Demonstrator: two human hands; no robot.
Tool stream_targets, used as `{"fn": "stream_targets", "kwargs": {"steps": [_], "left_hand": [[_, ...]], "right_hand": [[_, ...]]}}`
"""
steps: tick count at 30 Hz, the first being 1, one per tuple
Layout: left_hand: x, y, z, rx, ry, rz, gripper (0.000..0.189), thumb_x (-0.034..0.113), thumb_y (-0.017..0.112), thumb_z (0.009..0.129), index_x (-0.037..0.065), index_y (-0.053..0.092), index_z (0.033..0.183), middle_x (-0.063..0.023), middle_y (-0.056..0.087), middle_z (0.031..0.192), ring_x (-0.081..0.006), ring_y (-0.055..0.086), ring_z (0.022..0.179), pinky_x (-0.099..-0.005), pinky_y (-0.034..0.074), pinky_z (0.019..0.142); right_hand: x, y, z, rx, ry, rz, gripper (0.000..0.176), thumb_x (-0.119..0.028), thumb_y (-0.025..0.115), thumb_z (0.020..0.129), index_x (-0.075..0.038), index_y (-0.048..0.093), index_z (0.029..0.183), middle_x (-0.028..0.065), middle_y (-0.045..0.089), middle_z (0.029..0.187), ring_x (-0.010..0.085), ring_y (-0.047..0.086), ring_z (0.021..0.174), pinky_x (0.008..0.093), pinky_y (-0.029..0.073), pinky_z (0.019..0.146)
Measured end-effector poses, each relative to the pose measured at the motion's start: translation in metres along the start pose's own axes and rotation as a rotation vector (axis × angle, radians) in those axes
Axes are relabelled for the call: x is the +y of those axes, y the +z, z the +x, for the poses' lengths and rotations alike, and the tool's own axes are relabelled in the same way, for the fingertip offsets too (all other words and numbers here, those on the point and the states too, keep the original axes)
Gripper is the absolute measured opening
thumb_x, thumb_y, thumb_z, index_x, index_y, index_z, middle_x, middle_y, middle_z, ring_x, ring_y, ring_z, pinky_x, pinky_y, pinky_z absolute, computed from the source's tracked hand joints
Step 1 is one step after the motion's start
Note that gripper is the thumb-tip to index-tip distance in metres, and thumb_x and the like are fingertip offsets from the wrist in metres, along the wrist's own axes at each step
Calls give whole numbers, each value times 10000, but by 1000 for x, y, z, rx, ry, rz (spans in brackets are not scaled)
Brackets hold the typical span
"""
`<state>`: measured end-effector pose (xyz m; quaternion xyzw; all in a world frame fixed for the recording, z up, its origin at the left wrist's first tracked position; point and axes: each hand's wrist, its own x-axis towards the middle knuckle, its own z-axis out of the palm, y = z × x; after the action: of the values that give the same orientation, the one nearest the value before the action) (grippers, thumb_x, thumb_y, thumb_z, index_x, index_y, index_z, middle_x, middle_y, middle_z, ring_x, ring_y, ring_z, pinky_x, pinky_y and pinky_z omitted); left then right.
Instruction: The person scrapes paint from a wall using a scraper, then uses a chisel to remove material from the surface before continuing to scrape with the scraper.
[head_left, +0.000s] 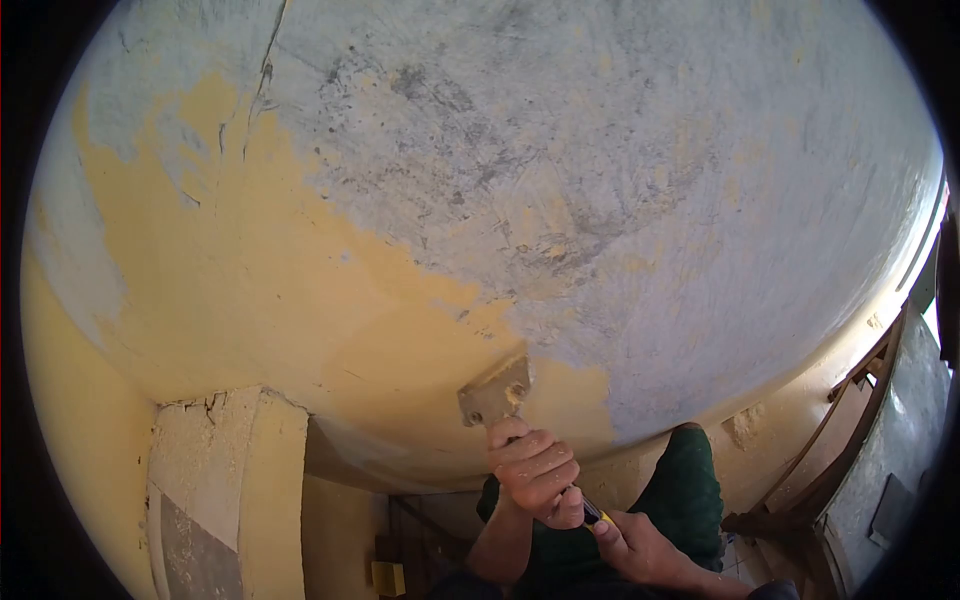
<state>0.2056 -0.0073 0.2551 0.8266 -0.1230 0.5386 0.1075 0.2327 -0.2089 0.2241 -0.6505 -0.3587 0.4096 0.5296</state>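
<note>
A scraper (pixel 497 391) with a wide, dusty metal blade rests against the yellow part of a wall (pixel 380 340). My left hand (pixel 535 475) is wrapped round the scraper near its blade. Lower down, my right hand (pixel 640 548) grips the end of the same handle, which shows black and yellow between the two hands. Yellow paint covers the wall's lower left, while grey, stained and scratched surface spreads over the upper and right parts. A long crack (pixel 264 80) runs down the upper left.
At the lower left stands a chipped, yellowish pillar or ledge (pixel 272 490). A small yellow block (pixel 388 578) lies low beside it. My knee in dark green cloth (pixel 688 480) is close to the wall. Wooden furniture with a grey panel (pixel 890 450) stands at the right.
</note>
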Motion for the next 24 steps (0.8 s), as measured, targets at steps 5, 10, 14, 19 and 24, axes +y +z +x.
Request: {"fn": "stream_targets", "kwargs": {"steps": [5,10,14,19,24], "left_hand": [[-9,-20,35,62,68,77,331,318,462,729,106,436,476,-19,461,483,-184,445,442,-354,289,602],[-9,-40,42,49,60,116,463,387,432,839,101,498,481,-22,480,478,-190,494,478,-379,298,693],[6,-40,21,84,105,102,461,386,425,853,98,532,510,-20,506,500,-187,530,500,-358,350,662],[15,-25,-27,168,60,47,628,545,356,928,99,622,575,-18,580,581,-207,614,631,-393,435,803],[15,-15,-27,226,14,135,667,569,335,945,80,630,601,-18,600,636,-220,647,730,-404,458,872]], "right_hand": [[-27,-8,16,-92,-57,12,563,-510,370,1038,-7,505,826,41,504,614,138,477,582,335,423,558],[-40,0,16,-96,-120,-2,544,-492,379,1041,0,532,863,59,521,627,159,500,588,338,431,568],[-19,10,-1,-22,-196,-28,517,-462,388,1045,0,545,876,77,534,636,181,518,592,345,442,579],[1,8,-21,-45,-100,13,520,-460,378,1049,-2,533,857,68,538,643,171,515,595,343,447,583],[13,11,-24,-103,-23,110,550,-495,344,1050,-23,511,822,25,513,647,121,491,597,303,430,567]]}}
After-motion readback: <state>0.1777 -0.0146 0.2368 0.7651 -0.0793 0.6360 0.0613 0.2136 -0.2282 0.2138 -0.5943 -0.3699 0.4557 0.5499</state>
